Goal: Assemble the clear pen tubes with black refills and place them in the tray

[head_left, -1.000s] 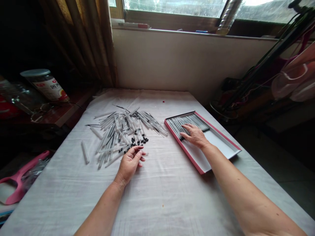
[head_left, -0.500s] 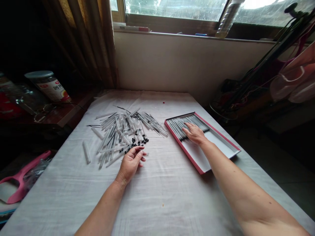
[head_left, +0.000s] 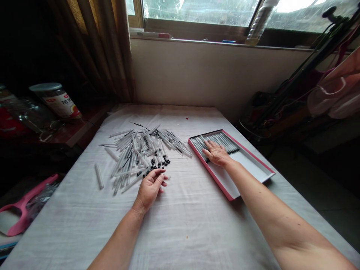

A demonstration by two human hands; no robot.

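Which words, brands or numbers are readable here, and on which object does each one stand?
No text can be read with certainty.
Jar label, far left: dark characters and a red mark, too blurred to read.
Pink-rimmed tray: no print visible.
Clear tubes in the pile: no print visible.
Things on the window sill: too small and blurred to tell.

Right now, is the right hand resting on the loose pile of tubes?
No, the right hand lies flat on the tubes inside the pink-rimmed tray.

Right hand [head_left: 216, 154] has slid leftward across the pens [head_left: 222, 139] in the tray [head_left: 253, 165]
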